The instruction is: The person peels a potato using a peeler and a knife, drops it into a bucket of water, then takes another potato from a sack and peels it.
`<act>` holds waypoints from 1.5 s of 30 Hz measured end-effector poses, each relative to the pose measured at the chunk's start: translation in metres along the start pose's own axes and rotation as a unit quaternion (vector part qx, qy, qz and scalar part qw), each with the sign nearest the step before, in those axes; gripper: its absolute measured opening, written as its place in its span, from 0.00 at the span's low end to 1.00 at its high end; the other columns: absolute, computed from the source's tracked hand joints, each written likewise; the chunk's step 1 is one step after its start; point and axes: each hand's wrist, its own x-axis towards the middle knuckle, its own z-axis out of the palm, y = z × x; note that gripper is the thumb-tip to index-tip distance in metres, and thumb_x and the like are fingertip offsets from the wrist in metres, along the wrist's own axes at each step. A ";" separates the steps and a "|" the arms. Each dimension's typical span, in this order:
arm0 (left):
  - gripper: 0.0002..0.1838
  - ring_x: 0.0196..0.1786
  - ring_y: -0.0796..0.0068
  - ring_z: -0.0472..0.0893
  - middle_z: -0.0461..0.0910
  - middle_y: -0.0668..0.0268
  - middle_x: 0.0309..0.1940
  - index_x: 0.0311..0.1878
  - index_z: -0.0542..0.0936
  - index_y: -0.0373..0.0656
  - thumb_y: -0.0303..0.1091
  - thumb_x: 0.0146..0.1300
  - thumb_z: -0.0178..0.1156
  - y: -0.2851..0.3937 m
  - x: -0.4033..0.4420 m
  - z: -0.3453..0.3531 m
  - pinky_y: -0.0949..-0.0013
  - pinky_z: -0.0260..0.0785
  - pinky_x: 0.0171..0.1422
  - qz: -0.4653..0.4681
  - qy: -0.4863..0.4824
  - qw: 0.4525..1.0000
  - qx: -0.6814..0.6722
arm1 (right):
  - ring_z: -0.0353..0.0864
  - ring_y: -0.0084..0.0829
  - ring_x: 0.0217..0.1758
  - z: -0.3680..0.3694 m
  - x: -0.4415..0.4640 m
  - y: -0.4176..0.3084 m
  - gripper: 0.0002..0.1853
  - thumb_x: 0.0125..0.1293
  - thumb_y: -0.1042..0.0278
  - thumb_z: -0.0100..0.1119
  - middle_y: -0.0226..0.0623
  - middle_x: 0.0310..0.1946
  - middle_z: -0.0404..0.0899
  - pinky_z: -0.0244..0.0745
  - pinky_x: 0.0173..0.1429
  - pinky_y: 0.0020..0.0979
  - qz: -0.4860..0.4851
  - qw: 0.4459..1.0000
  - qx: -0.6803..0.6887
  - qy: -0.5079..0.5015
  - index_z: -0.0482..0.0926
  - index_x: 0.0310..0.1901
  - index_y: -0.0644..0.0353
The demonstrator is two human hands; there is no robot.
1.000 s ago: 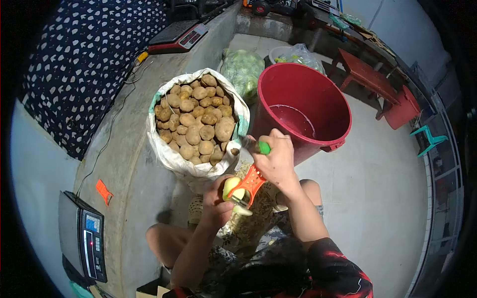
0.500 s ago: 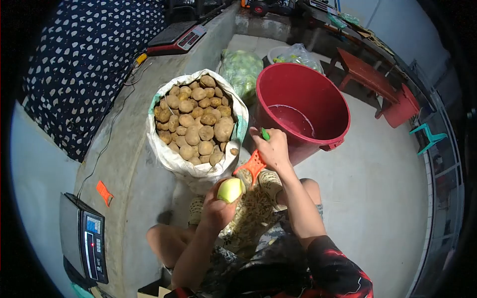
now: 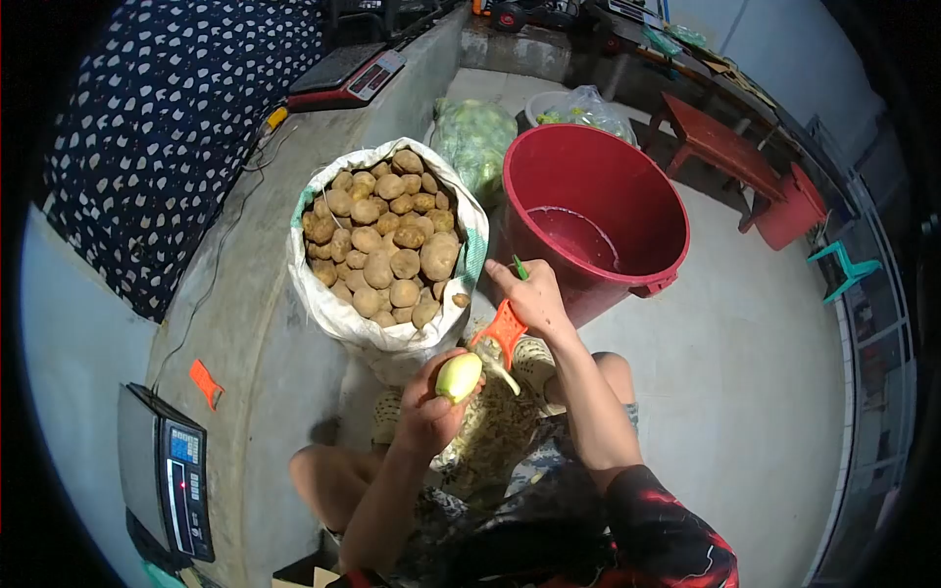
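My left hand (image 3: 427,410) is closed around a pale yellow, mostly peeled potato (image 3: 458,377). My right hand (image 3: 537,297) grips a peeler (image 3: 505,327) with an orange head; a green bit of its handle shows by the thumb. The peeler's head is just right of the potato, and a strip of peel (image 3: 505,373) hangs beneath it. Whether the blade touches the potato I cannot tell. Below both hands, a heap of peelings (image 3: 487,431) lies between my feet. A white sack (image 3: 333,316) full of unpeeled potatoes (image 3: 379,235) stands just ahead of my left hand.
Beyond my right hand stands a large red bin (image 3: 578,162) with some liquid at its bottom. A bag of green vegetables (image 3: 475,142) sits behind the sack. On the left ledge are another orange peeler (image 3: 206,383) and a digital scale (image 3: 184,480). A red bench (image 3: 720,147) is at right.
The peeler has shifted slightly, and a strip of peel now dangles from it. The potato has turned a little in my left hand and sits more upright.
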 end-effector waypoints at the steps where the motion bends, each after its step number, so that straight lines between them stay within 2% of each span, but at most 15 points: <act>1: 0.41 0.60 0.64 0.75 0.74 0.59 0.56 0.66 0.66 0.32 0.32 0.47 0.68 0.000 0.000 0.001 0.61 0.64 0.68 -0.014 0.010 1.000 0.000 | 0.75 0.51 0.20 -0.006 -0.008 -0.017 0.25 0.59 0.50 0.64 0.53 0.16 0.74 0.69 0.31 0.44 -0.015 1.000 0.000 -0.020 0.78 0.22 0.70; 6: 0.41 0.60 0.62 0.75 0.74 0.57 0.58 0.67 0.66 0.32 0.34 0.48 0.69 -0.005 0.004 0.003 0.59 0.64 0.68 0.027 0.014 0.998 0.053 | 0.73 0.51 0.33 -0.018 -0.036 -0.047 0.17 0.59 0.56 0.61 0.45 0.13 0.63 0.62 0.40 0.48 -0.213 0.960 -0.154 0.096 0.82 0.20 0.59; 9: 0.39 0.61 0.61 0.74 0.73 0.56 0.59 0.67 0.65 0.33 0.35 0.52 0.68 0.000 0.001 -0.001 0.57 0.64 0.69 0.004 -0.004 1.000 -0.003 | 0.74 0.43 0.19 -0.003 0.003 0.004 0.22 0.61 0.53 0.64 0.45 0.12 0.71 0.66 0.30 0.43 -0.030 0.999 -0.024 0.017 0.80 0.21 0.66; 11: 0.37 0.62 0.61 0.73 0.73 0.56 0.59 0.68 0.65 0.33 0.34 0.55 0.67 0.007 0.001 0.002 0.55 0.63 0.70 -0.031 0.006 0.998 -0.052 | 0.73 0.37 0.17 -0.001 0.013 0.020 0.24 0.62 0.52 0.64 0.44 0.12 0.72 0.66 0.28 0.40 -0.016 1.000 0.010 0.015 0.79 0.21 0.68; 13: 0.31 0.61 0.62 0.73 0.72 0.57 0.60 0.67 0.66 0.33 0.31 0.62 0.61 0.015 0.006 0.014 0.55 0.62 0.71 0.034 0.020 0.998 -0.050 | 0.71 0.32 0.15 -0.003 0.010 0.013 0.25 0.62 0.52 0.64 0.43 0.11 0.73 0.66 0.26 0.38 -0.003 0.999 0.041 0.005 0.78 0.20 0.70; 17: 0.26 0.63 0.67 0.72 0.72 0.58 0.60 0.67 0.67 0.34 0.21 0.64 0.55 0.005 0.004 -0.010 0.57 0.63 0.70 0.052 0.043 0.996 0.066 | 0.68 0.24 0.17 -0.002 0.009 0.010 0.25 0.63 0.54 0.64 0.39 0.11 0.71 0.65 0.26 0.36 0.021 0.999 0.020 0.026 0.77 0.20 0.71; 23: 0.29 0.54 0.74 0.78 0.77 0.64 0.51 0.62 0.70 0.34 0.18 0.56 0.66 0.009 0.006 -0.007 0.70 0.70 0.61 0.071 0.059 0.968 0.233 | 0.63 0.20 0.17 -0.003 -0.007 -0.012 0.24 0.63 0.55 0.64 0.38 0.10 0.68 0.62 0.25 0.35 -0.036 0.999 0.031 -0.021 0.77 0.21 0.70; 25: 0.29 0.52 0.74 0.79 0.78 0.64 0.50 0.61 0.71 0.34 0.18 0.54 0.67 0.009 0.007 -0.008 0.71 0.70 0.60 0.069 0.051 0.957 0.278 | 0.66 0.26 0.17 -0.005 -0.010 -0.019 0.22 0.62 0.56 0.64 0.42 0.11 0.69 0.63 0.27 0.36 -0.033 0.998 0.047 -0.031 0.77 0.22 0.70; 28: 0.28 0.53 0.74 0.78 0.78 0.62 0.50 0.59 0.72 0.33 0.18 0.53 0.68 0.006 0.007 -0.015 0.70 0.71 0.60 0.077 0.034 0.955 0.286 | 0.72 0.50 0.22 -0.004 -0.013 -0.021 0.19 0.59 0.57 0.63 0.53 0.15 0.72 0.67 0.32 0.43 -0.136 0.990 -0.032 0.021 0.79 0.23 0.68; 31: 0.27 0.53 0.73 0.78 0.78 0.61 0.50 0.57 0.73 0.33 0.18 0.52 0.67 0.005 0.004 -0.016 0.70 0.71 0.60 0.082 0.001 0.921 0.381 | 0.73 0.50 0.21 -0.001 -0.004 -0.007 0.19 0.58 0.56 0.64 0.53 0.14 0.72 0.68 0.32 0.44 -0.180 0.978 -0.096 0.052 0.80 0.23 0.67; 33: 0.27 0.53 0.72 0.78 0.78 0.60 0.50 0.58 0.73 0.33 0.17 0.53 0.66 0.004 0.003 -0.006 0.69 0.70 0.60 0.067 -0.013 0.970 0.233 | 0.74 0.51 0.19 -0.004 0.003 0.000 0.19 0.58 0.56 0.64 0.55 0.14 0.72 0.69 0.31 0.45 -0.161 0.977 -0.115 0.077 0.80 0.23 0.67; 35: 0.27 0.53 0.72 0.78 0.78 0.60 0.51 0.58 0.73 0.33 0.17 0.53 0.66 0.003 0.004 -0.005 0.69 0.70 0.60 0.055 0.003 0.975 0.217 | 0.76 0.53 0.19 -0.004 0.010 0.012 0.18 0.58 0.56 0.63 0.56 0.14 0.72 0.70 0.30 0.43 -0.010 0.999 -0.033 0.011 0.80 0.24 0.67; 37: 0.26 0.53 0.72 0.78 0.78 0.60 0.51 0.58 0.73 0.33 0.17 0.53 0.65 0.000 0.005 -0.004 0.69 0.70 0.60 0.045 0.024 0.980 0.195 | 0.77 0.52 0.22 -0.003 -0.005 -0.006 0.18 0.58 0.56 0.63 0.56 0.18 0.74 0.70 0.30 0.41 -0.112 0.994 0.000 -0.005 0.81 0.25 0.66; 40: 0.26 0.53 0.71 0.78 0.78 0.59 0.51 0.58 0.73 0.32 0.16 0.54 0.64 0.000 0.002 -0.003 0.68 0.70 0.60 0.054 0.020 0.978 0.201 | 0.78 0.52 0.23 -0.006 -0.010 -0.012 0.17 0.58 0.56 0.64 0.56 0.19 0.75 0.71 0.31 0.41 -0.216 0.962 -0.163 0.048 0.82 0.26 0.66; 45: 0.27 0.54 0.71 0.76 0.77 0.59 0.52 0.61 0.71 0.32 0.20 0.57 0.64 -0.004 0.002 -0.012 0.68 0.67 0.62 0.031 0.011 0.993 0.116 | 0.75 0.52 0.20 -0.010 0.001 -0.003 0.16 0.56 0.57 0.65 0.54 0.16 0.74 0.71 0.31 0.44 -0.031 0.999 -0.026 -0.009 0.82 0.25 0.64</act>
